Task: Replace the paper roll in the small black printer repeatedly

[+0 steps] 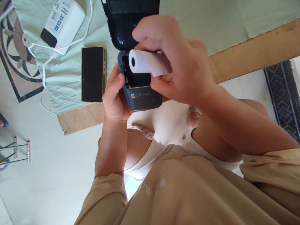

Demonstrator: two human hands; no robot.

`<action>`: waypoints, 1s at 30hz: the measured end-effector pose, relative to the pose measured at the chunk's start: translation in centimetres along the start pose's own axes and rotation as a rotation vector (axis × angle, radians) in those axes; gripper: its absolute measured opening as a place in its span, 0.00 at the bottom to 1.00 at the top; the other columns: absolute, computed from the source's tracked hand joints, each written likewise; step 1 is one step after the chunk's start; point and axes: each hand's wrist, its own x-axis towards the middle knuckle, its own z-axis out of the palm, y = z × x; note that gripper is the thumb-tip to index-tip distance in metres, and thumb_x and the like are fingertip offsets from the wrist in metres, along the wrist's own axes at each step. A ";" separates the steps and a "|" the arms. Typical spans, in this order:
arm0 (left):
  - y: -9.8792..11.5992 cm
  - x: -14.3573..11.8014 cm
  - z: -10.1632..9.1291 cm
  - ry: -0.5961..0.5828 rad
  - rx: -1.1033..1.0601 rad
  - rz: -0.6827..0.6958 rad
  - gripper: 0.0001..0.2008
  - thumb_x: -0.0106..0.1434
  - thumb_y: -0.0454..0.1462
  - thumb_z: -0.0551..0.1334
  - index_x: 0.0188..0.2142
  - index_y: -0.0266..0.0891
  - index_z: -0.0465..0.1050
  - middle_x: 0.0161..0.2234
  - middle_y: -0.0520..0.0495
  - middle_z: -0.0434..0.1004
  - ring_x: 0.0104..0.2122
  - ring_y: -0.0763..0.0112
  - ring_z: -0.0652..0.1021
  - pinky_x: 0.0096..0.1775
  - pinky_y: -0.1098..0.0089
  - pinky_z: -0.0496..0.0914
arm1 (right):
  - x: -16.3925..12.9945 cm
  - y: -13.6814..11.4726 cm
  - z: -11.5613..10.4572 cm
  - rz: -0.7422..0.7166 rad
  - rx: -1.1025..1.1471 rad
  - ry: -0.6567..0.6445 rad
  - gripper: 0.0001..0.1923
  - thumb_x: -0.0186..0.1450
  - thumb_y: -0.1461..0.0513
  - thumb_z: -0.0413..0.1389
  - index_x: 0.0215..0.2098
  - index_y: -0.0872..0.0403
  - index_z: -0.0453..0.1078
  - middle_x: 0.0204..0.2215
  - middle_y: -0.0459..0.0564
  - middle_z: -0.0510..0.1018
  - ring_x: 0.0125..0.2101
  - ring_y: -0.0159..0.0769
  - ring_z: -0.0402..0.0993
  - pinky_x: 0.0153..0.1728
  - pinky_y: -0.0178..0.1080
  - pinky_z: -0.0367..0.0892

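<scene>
Fingers [161,90] of right hand [182,65] grasping white paper roll [145,62] above open printer [140,93], left hand [116,97] gripping printer's side, phone [92,74] nearby on cloth [65,78].

1. the right hand [180,62] is pinching a white paper roll [146,62] just above the open bay of a dark label printer [142,97].
2. the left hand [116,97] is gripping the printer's left side.
3. a black smartphone [92,74] is lying on a pale cloth [67,90] beside a white power bank [63,23] with a white cable [87,26].
</scene>
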 end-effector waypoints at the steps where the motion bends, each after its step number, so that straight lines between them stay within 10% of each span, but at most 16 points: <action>1: 0.0 0.0 0.1 0.003 -0.016 0.012 0.11 0.69 0.44 0.59 0.44 0.49 0.80 0.45 0.49 0.82 0.59 0.55 0.77 0.63 0.61 0.71 | 0.1 -0.1 0.2 -0.013 -0.067 0.030 0.37 0.56 0.69 0.51 0.64 0.46 0.65 0.62 0.43 0.75 0.61 0.44 0.73 0.61 0.50 0.72; 11: -0.8 0.5 -1.2 -0.101 -0.081 0.066 0.13 0.67 0.45 0.63 0.47 0.42 0.77 0.42 0.45 0.79 0.63 0.53 0.74 0.61 0.57 0.72 | 1.4 0.4 1.3 -0.104 -0.230 0.033 0.22 0.60 0.69 0.51 0.50 0.46 0.70 0.49 0.45 0.82 0.52 0.43 0.78 0.53 0.48 0.72; 25: -1.7 0.9 -1.8 -0.115 -0.007 0.143 0.13 0.61 0.47 0.71 0.39 0.44 0.76 0.31 0.50 0.72 0.32 0.67 0.77 0.36 0.69 0.73 | -1.1 0.9 2.0 -0.585 -0.278 0.149 0.14 0.74 0.60 0.49 0.34 0.50 0.75 0.33 0.44 0.80 0.38 0.36 0.74 0.38 0.44 0.63; 30: -2.1 1.2 -2.6 -0.119 0.096 0.086 0.26 0.52 0.47 0.77 0.48 0.48 0.74 0.43 0.45 0.81 0.46 0.51 0.83 0.41 0.61 0.77 | -0.8 1.6 0.5 -0.327 0.006 0.332 0.16 0.71 0.59 0.52 0.50 0.58 0.76 0.49 0.53 0.78 0.38 0.32 0.75 0.39 0.38 0.70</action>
